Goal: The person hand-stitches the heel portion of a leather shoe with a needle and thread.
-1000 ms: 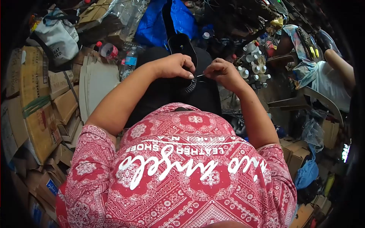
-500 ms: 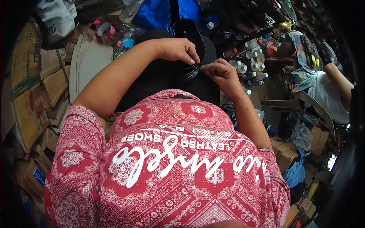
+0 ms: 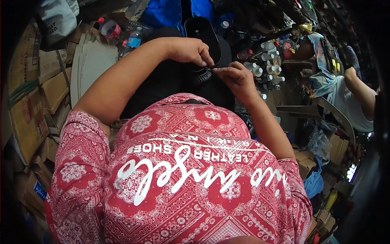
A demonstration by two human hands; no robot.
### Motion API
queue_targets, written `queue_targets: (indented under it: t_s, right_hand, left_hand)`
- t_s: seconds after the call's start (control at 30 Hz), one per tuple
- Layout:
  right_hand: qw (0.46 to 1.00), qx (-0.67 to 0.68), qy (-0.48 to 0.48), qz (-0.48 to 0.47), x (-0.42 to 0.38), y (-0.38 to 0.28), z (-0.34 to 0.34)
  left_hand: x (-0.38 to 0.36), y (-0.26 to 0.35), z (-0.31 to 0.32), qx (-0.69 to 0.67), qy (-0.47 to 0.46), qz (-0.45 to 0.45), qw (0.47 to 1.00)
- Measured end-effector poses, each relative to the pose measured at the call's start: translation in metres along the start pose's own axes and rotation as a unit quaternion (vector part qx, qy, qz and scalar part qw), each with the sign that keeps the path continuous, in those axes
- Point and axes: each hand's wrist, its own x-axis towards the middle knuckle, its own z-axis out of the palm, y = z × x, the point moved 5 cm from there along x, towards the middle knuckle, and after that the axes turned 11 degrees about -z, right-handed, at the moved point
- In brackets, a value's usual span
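Observation:
A black sandal lies over my dark-clad lap, its long sole pointing away from me. At its near end is a black strap with a braided-looking texture. My left hand comes over from the left, fingertips pinched together at the sandal's near edge, by the strap. From the right, my right hand has thumb and forefinger pinched at the strap's right end. The fingertips of both hands are close together, and whatever small part lies between them is hard to see.
Plastic bottles stand at the upper left, beside a pale curved board. Several white-capped bottles are grouped right of my right hand. Cardboard boxes are stacked left. Another person in a white shirt sits at right.
My hands stay at the strap with only slight finger movement. My left forearm has risen a little in view, and the surroundings have shifted slightly.

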Motion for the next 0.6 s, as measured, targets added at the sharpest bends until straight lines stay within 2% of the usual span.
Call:
queue_targets:
  t_s: [0.13, 0.2, 0.23, 0.3, 0.33, 0.4, 0.43, 0.53, 0.6]
  right_hand:
    - [0.999, -0.008, 0.03, -0.009, -0.001, -0.002, 0.003]
    - [0.995, -0.092, 0.01, -0.03, 0.0, -0.01, 0.003]
    - [0.995, -0.092, 0.01, -0.03, 0.0, -0.015, 0.001]
    - [0.969, -0.225, -0.057, -0.083, 0.005, -0.033, 0.001]
    - [0.97, -0.224, -0.056, -0.081, 0.009, -0.038, -0.002]
    - [0.937, -0.297, -0.167, -0.082, 0.015, -0.047, 0.0]
    - [0.937, -0.296, -0.166, -0.08, 0.019, -0.05, -0.002]
    - [0.927, -0.299, -0.203, -0.098, 0.029, -0.046, 0.0]
    - [0.947, -0.253, -0.181, -0.086, 0.029, -0.029, 0.006]
  left_hand:
    - [-0.001, -0.002, 0.0, -0.023, -0.004, -0.003, 1.0]
    - [0.001, -0.003, 0.0, -0.019, -0.006, 0.005, 1.0]
    - [0.001, -0.003, 0.0, -0.016, -0.009, 0.012, 1.0]
    - [0.002, -0.001, -0.001, 0.001, -0.011, 0.002, 1.0]
    - [0.001, 0.002, -0.001, 0.017, -0.012, -0.008, 1.0]
    - [-0.002, 0.012, -0.002, 0.056, 0.002, 0.011, 0.998]
    - [-0.003, 0.017, -0.003, 0.096, 0.019, 0.03, 0.995]
    - [0.012, 0.01, -0.001, 0.103, 0.053, 0.022, 0.993]
    - [0.017, 0.004, -0.004, 0.065, 0.079, 0.027, 0.994]
